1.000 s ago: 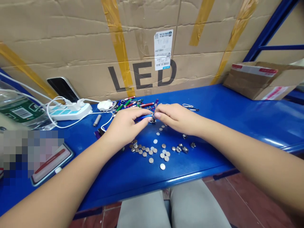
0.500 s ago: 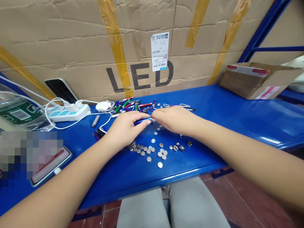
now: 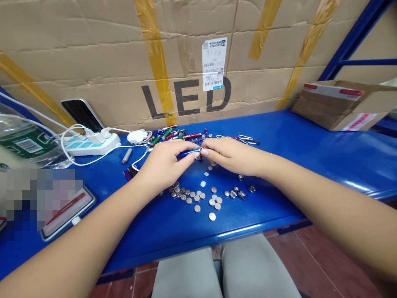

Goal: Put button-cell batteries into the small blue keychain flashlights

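My left hand (image 3: 169, 161) is closed, with the thumb and fingers gripping a slim blue mini flashlight tube (image 3: 188, 153) that points to the right. At the tube's right end my right hand (image 3: 228, 154) pinches its silvery tip; any small part between those fingertips is too hidden to make out. Button cell batteries (image 3: 197, 208) lie scattered on the blue table below both hands. To their right is a cluster of small shiny metal caps (image 3: 235, 193). Behind the hands lies a pile of coloured metal tubes (image 3: 166, 134), with carabiner clips (image 3: 245, 138) right of it.
A white power strip (image 3: 93, 145) with cables, a bottle (image 3: 29, 142) and a phone (image 3: 70, 213) occupy the left side. Another phone (image 3: 82, 114) leans against the large cardboard box (image 3: 118, 62) at the back. An open carton (image 3: 328, 105) sits at the right.
The right hand has turned slightly, so its thumb now shows against the tube's end. Both hands keep hold of the tube. The whole view has shifted a little.
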`<state>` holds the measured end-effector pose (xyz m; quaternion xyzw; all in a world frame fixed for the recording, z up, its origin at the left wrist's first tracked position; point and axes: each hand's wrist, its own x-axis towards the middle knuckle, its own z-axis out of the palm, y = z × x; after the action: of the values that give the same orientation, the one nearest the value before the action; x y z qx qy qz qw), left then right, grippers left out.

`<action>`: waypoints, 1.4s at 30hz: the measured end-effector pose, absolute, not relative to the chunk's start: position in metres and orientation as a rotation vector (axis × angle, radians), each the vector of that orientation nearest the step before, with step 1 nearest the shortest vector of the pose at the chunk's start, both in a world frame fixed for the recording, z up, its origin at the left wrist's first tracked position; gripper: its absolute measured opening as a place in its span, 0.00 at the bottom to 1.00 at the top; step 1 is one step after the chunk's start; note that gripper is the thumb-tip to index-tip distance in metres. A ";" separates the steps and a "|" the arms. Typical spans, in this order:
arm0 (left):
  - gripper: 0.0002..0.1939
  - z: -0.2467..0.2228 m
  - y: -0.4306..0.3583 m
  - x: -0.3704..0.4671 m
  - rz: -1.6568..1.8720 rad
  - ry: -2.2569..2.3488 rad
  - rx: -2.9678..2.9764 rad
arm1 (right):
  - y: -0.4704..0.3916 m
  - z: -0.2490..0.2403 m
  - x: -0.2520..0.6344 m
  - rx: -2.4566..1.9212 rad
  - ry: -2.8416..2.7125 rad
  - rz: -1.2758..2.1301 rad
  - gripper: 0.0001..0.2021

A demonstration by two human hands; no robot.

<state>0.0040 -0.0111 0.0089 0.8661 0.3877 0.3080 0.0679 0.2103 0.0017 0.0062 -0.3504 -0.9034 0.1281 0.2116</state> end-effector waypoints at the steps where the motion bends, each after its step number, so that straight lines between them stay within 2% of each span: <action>1: 0.12 0.009 -0.011 0.004 0.924 1.194 2.562 | 0.002 0.007 0.211 -0.973 -2.543 0.267 0.17; 9: 0.14 0.007 -0.010 0.003 0.808 1.236 2.362 | -0.003 0.012 0.211 -1.122 -2.666 -0.133 0.12; 12: 0.13 0.005 -0.009 0.003 0.795 1.217 2.376 | -0.003 0.010 0.209 -1.087 -2.666 -0.159 0.12; 15: 0.13 0.002 -0.009 0.003 0.801 1.179 2.491 | 0.001 0.005 0.210 -1.011 -2.639 0.076 0.14; 20: 0.12 0.002 -0.008 0.003 0.848 1.034 2.827 | 0.008 -0.003 0.212 -0.878 -2.494 0.755 0.16; 22: 0.12 0.004 -0.009 0.004 0.872 1.027 2.843 | 0.009 -0.003 0.212 -0.878 -2.430 0.855 0.16; 24: 0.11 0.006 -0.010 0.004 0.899 1.063 2.790 | 0.007 0.000 0.212 -0.903 -2.422 0.782 0.16; 29: 0.11 0.008 -0.012 0.006 0.909 1.193 2.517 | 0.004 0.007 0.214 -0.975 -2.502 0.315 0.16; 42: 0.12 0.005 -0.011 0.006 0.774 1.189 2.332 | -0.002 0.008 0.211 -1.079 -2.693 -0.177 0.14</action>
<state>0.0056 -0.0114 0.0052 0.8362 0.4264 0.2777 0.2045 0.2111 -0.0017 0.0080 -0.3687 -0.9201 -0.0604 0.1174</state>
